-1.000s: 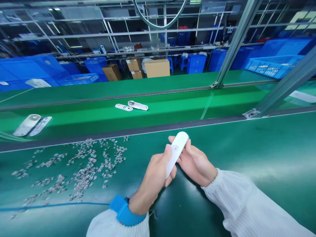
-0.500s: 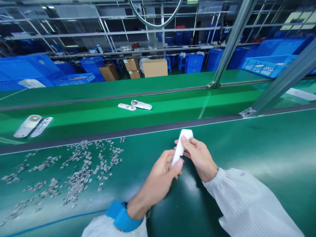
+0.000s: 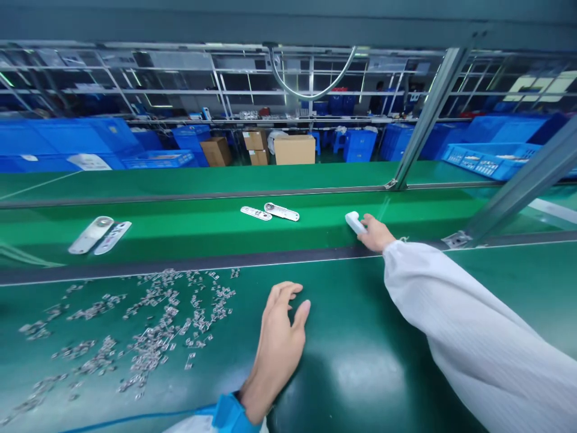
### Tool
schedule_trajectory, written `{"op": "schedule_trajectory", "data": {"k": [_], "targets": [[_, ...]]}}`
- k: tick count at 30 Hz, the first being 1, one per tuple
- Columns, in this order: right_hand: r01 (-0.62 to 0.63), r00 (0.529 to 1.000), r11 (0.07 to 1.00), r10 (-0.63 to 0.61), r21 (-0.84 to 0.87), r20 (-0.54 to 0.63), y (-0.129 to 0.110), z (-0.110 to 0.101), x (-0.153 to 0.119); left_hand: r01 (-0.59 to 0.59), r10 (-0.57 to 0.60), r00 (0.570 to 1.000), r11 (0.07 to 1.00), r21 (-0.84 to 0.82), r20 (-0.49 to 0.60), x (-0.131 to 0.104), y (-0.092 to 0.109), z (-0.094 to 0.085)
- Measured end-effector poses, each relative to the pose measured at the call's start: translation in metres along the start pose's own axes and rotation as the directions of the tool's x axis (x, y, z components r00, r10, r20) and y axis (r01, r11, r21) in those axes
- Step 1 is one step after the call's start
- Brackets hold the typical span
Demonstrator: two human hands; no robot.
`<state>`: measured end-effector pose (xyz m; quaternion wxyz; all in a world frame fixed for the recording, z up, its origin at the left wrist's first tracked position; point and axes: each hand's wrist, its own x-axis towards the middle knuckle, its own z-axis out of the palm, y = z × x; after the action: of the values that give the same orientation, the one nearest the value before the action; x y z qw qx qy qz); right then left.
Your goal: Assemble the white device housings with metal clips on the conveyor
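My right grip (image 3: 376, 233) grasps one white casing (image 3: 354, 222), long axis running away-left; left grip (image 3: 282, 334) released; four parts (image 3: 283, 212) lie leftward.

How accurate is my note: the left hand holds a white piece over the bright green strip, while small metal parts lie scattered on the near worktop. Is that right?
One thing is wrong: the head view shows the right hand, not the left hand, holding the white piece over the bright green strip. The small metal parts do lie scattered on the near worktop.
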<state>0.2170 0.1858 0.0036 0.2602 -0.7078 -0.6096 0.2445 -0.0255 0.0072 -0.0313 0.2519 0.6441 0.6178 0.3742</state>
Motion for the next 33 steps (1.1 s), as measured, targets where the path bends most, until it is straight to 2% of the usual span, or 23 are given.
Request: {"op": "schedule_trajectory", "data": {"k": [2, 5, 7, 9, 11, 14, 15, 17, 19, 21, 23, 25, 29, 31, 33], "targets": [[0.01, 0.993, 0.996, -0.02, -0.085, -0.116, 0.011, 0.006, 0.012, 0.021, -0.02, 0.999, 0.999, 0.029, -0.034, 0.004, -0.003, -0.005], [0.029, 0.964, 0.989, -0.066, -0.147, -0.257, 0.032, 0.02, 0.006, 0.053, -0.047, 0.998, 0.986, 0.157, -0.04, 0.026, -0.008, -0.017], [0.021, 0.934, 0.988, -0.074, -0.154, -0.349, 0.043, 0.029, -0.006, 0.073, -0.069, 0.997, 0.956, 0.282, -0.024, 0.058, -0.014, -0.026], [0.026, 0.892, 0.987, -0.094, -0.157, -0.443, 0.051, 0.035, -0.021, 0.097, -0.094, 0.995, 0.924, 0.37, -0.026, 0.099, -0.024, -0.037], [0.111, 0.835, 0.976, -0.194, -0.188, -0.515, 0.054, 0.039, -0.034, 0.114, -0.122, 0.992, 0.883, 0.456, -0.013, 0.143, -0.035, -0.047], [0.29, 0.73, 0.917, -0.397, -0.274, -0.556, 0.053, 0.041, -0.047, 0.143, -0.17, 0.985, 0.822, 0.551, -0.001, 0.199, -0.045, -0.057], [0.323, 0.71, 0.899, -0.436, -0.295, -0.552, 0.051, 0.041, -0.049, 0.155, -0.184, 0.983, 0.806, 0.571, -0.006, 0.214, -0.047, -0.058], [0.362, 0.695, 0.873, -0.486, -0.326, -0.53, 0.048, 0.042, -0.049, 0.175, -0.205, 0.979, 0.788, 0.59, -0.016, 0.235, -0.047, -0.056], [0.399, 0.698, 0.848, -0.527, -0.349, -0.485, 0.043, 0.043, -0.045, 0.181, -0.216, 0.976, 0.793, 0.581, -0.009, 0.244, -0.043, -0.049], [0.429, 0.717, 0.828, -0.555, -0.362, -0.422, 0.038, 0.045, -0.035, 0.165, -0.207, 0.978, 0.82, 0.547, 0.015, 0.237, -0.037, -0.04], [0.445, 0.758, 0.811, -0.567, -0.379, -0.322, 0.03, 0.048, -0.019, 0.125, -0.171, 0.984, 0.86, 0.495, 0.05, 0.213, -0.027, -0.033], [0.464, 0.796, 0.794, -0.568, -0.394, -0.209, 0.018, 0.053, 0.004, 0.056, -0.11, 0.989, 0.899, 0.435, 0.101, 0.172, -0.017, -0.031], [0.505, 0.831, 0.785, -0.554, -0.358, -0.044, -0.019, 0.074, 0.057, -0.114, 0.032, 0.965, 0.944, 0.309, 0.259, 0.067, -0.001, -0.034], [0.488, 0.859, 0.813, -0.513, -0.318, 0.007, -0.043, 0.09, 0.081, -0.121, 0.033, 0.949, 0.956, 0.267, 0.314, 0.021, 0.002, -0.034], [0.454, 0.888, 0.848, -0.458, -0.274, 0.053, -0.068, 0.107, 0.097, -0.095, 0.004, 0.943, 0.962, 0.256, 0.333, -0.013, 0.002, -0.033]]}}
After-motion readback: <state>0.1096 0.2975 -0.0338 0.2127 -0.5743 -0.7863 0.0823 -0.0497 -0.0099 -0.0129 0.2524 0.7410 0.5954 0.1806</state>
